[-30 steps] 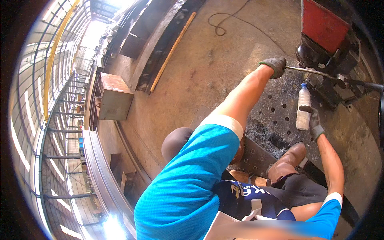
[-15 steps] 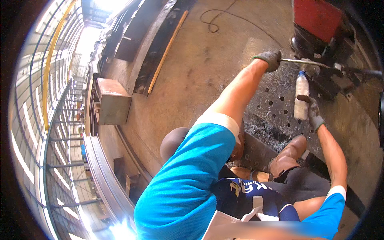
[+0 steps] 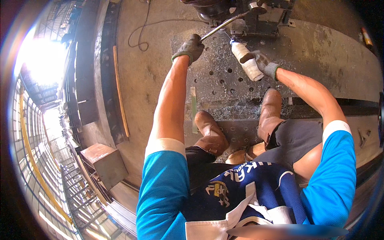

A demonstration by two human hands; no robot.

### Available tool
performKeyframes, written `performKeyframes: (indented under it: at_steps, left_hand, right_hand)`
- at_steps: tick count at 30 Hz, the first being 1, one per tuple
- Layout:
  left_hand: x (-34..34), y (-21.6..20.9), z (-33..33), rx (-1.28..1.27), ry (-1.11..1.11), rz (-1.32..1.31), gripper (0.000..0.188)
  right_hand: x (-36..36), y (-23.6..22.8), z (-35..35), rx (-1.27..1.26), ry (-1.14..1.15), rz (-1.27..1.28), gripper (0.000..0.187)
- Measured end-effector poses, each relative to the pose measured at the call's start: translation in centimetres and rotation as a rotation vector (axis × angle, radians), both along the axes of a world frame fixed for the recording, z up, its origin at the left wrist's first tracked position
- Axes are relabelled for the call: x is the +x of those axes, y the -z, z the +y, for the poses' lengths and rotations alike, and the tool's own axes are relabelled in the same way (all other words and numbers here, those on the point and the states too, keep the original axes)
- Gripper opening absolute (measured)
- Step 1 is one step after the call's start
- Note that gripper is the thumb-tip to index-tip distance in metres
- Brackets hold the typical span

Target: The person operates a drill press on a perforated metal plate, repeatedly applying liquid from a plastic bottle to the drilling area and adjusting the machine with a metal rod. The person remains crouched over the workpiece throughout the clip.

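My left hand [image 3: 191, 48], in a dark knitted glove with a green cuff, is closed round the end of a long metal lever [image 3: 224, 26]. The lever reaches up to a dark machine [image 3: 260, 22]. My right hand [image 3: 262, 65], gloved too, grips a whitish plastic bottle [image 3: 241, 51] with a blue top. The bottle tilts, its top pointing up and left toward the machine's lower part. A thin line, perhaps a jet of liquid, runs from its tip. Below it lies a dark metal plate [image 3: 206, 84] with round holes, strewn with shavings.
My boots [image 3: 210, 134] are on the near side of the plate. A cable [image 3: 158, 25] curls over the floor at the far left. A wooden strip [image 3: 120, 92] and a metal box [image 3: 102, 160] lie further left. A small orange object [image 3: 366, 37] is at the far right.
The view has swung, so machine, hands and bottle appear further left and higher. The bottle now leans toward the machine, and a thin line shows at its tip. Both hands keep their grip.
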State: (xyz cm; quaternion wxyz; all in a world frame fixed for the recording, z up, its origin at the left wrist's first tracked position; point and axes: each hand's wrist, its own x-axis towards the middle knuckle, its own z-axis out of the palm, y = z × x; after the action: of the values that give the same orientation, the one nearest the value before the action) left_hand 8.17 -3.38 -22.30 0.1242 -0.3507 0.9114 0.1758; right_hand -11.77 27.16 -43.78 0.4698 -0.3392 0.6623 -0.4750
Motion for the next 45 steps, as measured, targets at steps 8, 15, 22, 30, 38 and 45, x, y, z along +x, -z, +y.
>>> performKeyframes:
  at_steps: [8,15,22,30,38,45]
  left_hand:
    - [0.0,0.9,-0.4,0.017,0.014,0.026,0.044]
    - [-0.3,0.0,0.2,-0.046,0.043,-0.021,0.043]
    - [0.0,0.7,-0.3,0.019,0.089,-0.011,0.044]
    - [-0.1,2.3,-0.5,-0.009,0.001,0.045,0.035]
    - [0.1,1.3,-0.1,0.085,-0.046,0.05,0.034]
    - [-0.1,1.2,0.1,0.069,-0.026,0.051,0.034]
  right_hand:
    - [-0.5,1.7,-1.4,-0.011,-0.036,0.068,0.041]
    - [-1.4,6.6,-2.7,-0.027,-0.054,0.092,0.042]
    - [-1.3,9.7,-3.3,0.042,-0.035,-0.023,0.043]
    - [1.2,-5.1,-3.3,-0.011,0.01,-0.326,0.035]
    - [0.9,-4.9,-2.2,-0.078,0.029,-0.201,0.048]
    - [-0.3,-1.9,-1.2,-0.201,-0.05,-0.341,0.065]
